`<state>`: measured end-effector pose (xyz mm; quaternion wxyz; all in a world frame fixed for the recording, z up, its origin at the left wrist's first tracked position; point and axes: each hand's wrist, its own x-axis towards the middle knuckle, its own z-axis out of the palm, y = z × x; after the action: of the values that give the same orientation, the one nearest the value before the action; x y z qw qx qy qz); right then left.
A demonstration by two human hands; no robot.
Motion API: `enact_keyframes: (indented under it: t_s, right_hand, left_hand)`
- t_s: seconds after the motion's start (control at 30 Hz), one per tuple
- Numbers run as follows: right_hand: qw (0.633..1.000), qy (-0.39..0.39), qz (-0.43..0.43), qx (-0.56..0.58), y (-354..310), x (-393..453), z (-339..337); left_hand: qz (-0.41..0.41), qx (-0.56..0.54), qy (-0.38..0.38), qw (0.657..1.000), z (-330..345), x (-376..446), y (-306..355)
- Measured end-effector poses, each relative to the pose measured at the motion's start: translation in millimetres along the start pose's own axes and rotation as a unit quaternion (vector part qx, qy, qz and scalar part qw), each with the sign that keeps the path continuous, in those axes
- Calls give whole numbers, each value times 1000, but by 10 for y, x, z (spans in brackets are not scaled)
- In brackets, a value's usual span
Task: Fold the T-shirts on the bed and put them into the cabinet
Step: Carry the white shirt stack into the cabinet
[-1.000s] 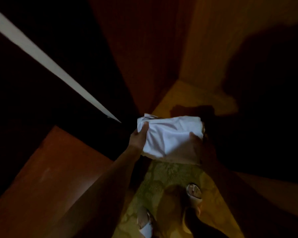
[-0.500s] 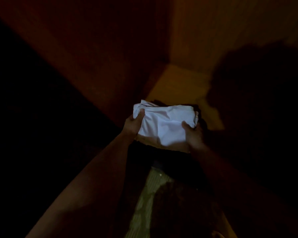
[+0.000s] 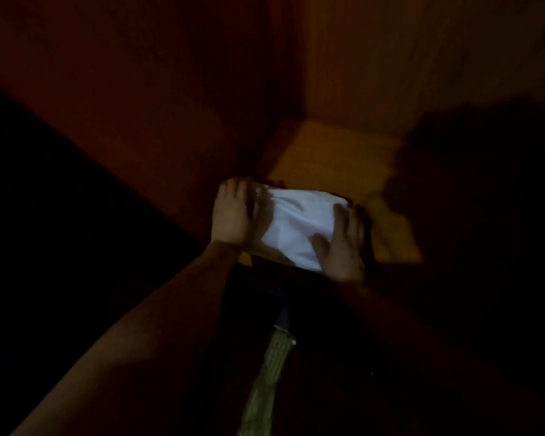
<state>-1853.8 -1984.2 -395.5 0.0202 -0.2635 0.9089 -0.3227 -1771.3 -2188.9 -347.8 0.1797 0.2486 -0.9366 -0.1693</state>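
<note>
Dim home bedroom; wooden cabinet (image 3: 343,73) interior

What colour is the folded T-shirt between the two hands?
White. The folded T-shirt shows plainly in the head view, bright against the dark wooden cabinet.

You've got a strip of patterned greenish floor covering (image 3: 266,385) at bottom centre, dimly lit, w/ darkness on both sides. A big dark shadow (image 3: 472,190) fills the right side of the view. Rest too dark to make out.

very dim, warm orange cast | heavy shadow right, black left | motion blur throughout
</note>
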Motion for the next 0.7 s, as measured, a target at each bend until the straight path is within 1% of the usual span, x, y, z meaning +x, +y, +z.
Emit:
enact_keyframes:
  t_s: [0.03,0.07,0.1,0.13,0.17,0.23,0.33,0.4,0.47,0.5,0.57,0.63,0.67,0.7]
  right_hand:
    - [997,5,-73,-23,9,-37,37]
    - [991,-6,-124,-50,31,-67,116]
    - [985,-29,-150,-82,63,-95,201]
    - [980,-53,-153,-116,93,-128,273]
    - [976,-73,-147,-146,111,-160,325]
    - [962,-82,-171,-196,190,-182,415]
    - [957,-108,-181,-199,260,18,461]
    - [956,-146,-174,-186,254,261,501]
    - [954,-168,-164,-186,216,479,516]
    - [953,-181,-155,-188,195,569,515]
    - [952,-189,-137,-197,180,715,532]
    - [950,-198,-129,-205,159,812,559]
    - [949,-205,-124,-206,154,849,557]
    - [948,-212,-119,-208,144,855,553]
  left_hand:
    - [126,55,-15,990,61,-76,-34]
    - [223,100,-56,968,165,-176,-107]
    - [270,141,-113,946,253,-295,-191]
    - [280,174,-163,930,330,-406,-277]
    - [266,203,-196,922,387,-494,-351]
    - [240,224,-219,919,445,-575,-413]
    - [223,223,-215,924,559,-374,-452]
    - [207,243,-230,919,600,-133,-461]
    - [195,258,-216,921,673,81,-460]
    - [179,268,-233,918,656,162,-403]
    - [177,266,-209,924,744,313,-394]
    - [167,272,-210,924,801,417,-394]
    - [160,279,-228,919,803,462,-373]
    - [142,286,-270,908,796,470,-378]
